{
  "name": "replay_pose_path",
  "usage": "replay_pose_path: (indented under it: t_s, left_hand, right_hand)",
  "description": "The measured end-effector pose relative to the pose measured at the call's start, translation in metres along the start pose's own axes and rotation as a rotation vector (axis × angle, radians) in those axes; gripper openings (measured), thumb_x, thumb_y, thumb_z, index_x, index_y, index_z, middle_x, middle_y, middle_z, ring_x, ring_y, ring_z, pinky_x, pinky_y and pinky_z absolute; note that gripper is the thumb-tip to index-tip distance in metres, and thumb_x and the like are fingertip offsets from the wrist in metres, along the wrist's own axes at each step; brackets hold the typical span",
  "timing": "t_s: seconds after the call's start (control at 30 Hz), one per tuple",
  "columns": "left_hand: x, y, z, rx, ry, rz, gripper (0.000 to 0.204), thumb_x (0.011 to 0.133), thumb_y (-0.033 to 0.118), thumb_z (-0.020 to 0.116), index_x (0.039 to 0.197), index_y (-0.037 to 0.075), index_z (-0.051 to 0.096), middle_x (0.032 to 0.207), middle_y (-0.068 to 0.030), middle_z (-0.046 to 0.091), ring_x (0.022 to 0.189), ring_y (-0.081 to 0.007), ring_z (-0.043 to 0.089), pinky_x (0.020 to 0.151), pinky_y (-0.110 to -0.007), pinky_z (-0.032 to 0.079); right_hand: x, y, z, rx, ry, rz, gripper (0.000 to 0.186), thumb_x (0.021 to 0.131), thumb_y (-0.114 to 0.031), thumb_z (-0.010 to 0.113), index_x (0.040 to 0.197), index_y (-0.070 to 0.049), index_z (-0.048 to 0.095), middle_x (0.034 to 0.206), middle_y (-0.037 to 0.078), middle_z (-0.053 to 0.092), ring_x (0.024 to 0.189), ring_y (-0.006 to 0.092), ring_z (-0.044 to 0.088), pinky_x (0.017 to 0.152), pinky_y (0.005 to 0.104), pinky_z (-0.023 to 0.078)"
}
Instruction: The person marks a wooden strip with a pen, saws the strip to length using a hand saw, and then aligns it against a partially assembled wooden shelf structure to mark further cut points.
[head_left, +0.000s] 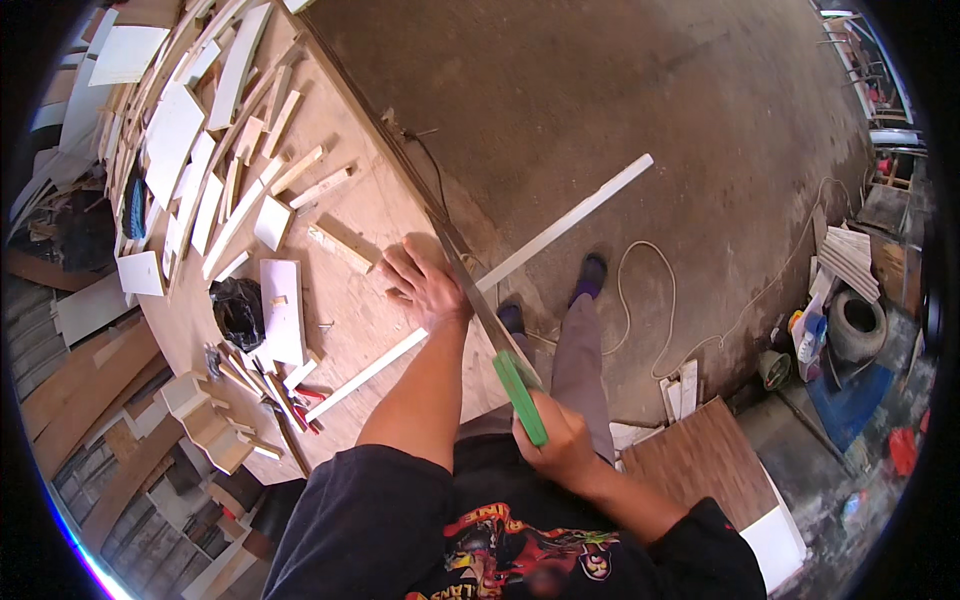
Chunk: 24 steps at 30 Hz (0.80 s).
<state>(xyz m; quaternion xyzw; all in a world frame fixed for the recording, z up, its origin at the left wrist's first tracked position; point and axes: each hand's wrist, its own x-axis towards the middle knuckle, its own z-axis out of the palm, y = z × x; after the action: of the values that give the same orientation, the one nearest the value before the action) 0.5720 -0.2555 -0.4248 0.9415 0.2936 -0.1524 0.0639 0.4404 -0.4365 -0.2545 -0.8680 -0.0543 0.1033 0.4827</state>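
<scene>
My right hand [558, 435] is closed around the green handle of a handsaw [522, 400]. The saw's metal blade [497, 335] runs forward along the workbench edge, across a long, pale wooden strip [575, 215]. That strip lies at a slant on the plywood workbench [385, 385] and sticks out past its edge over the floor. Over the strip, close to the blade, my left hand [430, 285] presses down with its fingers spread on the bench top. My palm and wrist hide part of the strip. A short wood block [340, 247] lies just beyond my left fingertips.
Many offcuts [235, 70] crowd the bench's far left. A black plastic bag [238, 312], a white board [283, 310] and red-handled pliers [302, 412] lie nearer. A pale cord [625, 290] snakes over the floor; a tire [858, 325] and brown board [700, 465] are at right.
</scene>
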Motion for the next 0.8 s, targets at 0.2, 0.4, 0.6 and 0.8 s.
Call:
replay_pose_path:
  t_s: [0.2,0.4,0.6,0.8]
  left_hand:
    - [0.001,-0.003,0.005,0.018,0.022,-0.004,0.081,0.101,0.044,0.05,0.164,0.016,0.007,0.169,-0.0218,0.003,0.156,-0.0414,0.001,0.12,-0.066,0.013]
    - [0.003,-0.002,0.007,0.056,0.012,-0.001,0.081,0.101,0.045,0.048,0.164,0.016,0.007,0.169,-0.0223,0.002,0.156,-0.0425,0.001,0.119,-0.066,0.015]
    - [0.001,0.002,-0.003,0.062,-0.005,0.003,0.081,0.102,0.044,0.048,0.164,0.016,0.005,0.169,-0.0226,0.001,0.156,-0.0431,0.001,0.119,-0.066,0.015]
    - [0.003,-0.005,0.006,0.094,-0.001,-0.012,0.082,0.101,0.044,0.049,0.164,0.017,0.004,0.169,-0.0217,0.001,0.156,-0.0428,0.001,0.119,-0.066,0.016]
  right_hand:
    - [-0.004,0.0,0.003,0.047,0.059,-0.035,0.028,0.08,-0.001,0.073,0.106,0.003,0.061,0.082,0.018,0.065,0.069,0.0376,0.067,0.06,0.0431,0.054]
    - [0.015,0.008,0.015,0.013,0.028,-0.025,0.036,0.079,-0.008,0.076,0.11,0.003,0.06,0.09,0.017,0.066,0.076,0.0347,0.068,0.069,0.0417,0.057]
    - [0.009,0.011,0.015,0.014,0.023,-0.034,0.039,0.08,-0.008,0.076,0.112,0.004,0.059,0.095,0.018,0.068,0.078,0.0353,0.069,0.069,0.0403,0.058]
    - [-0.004,0.009,0.004,0.011,0.043,-0.068,0.04,0.079,-0.009,0.076,0.113,0.004,0.06,0.094,0.018,0.068,0.078,0.0351,0.069,0.069,0.0412,0.058]
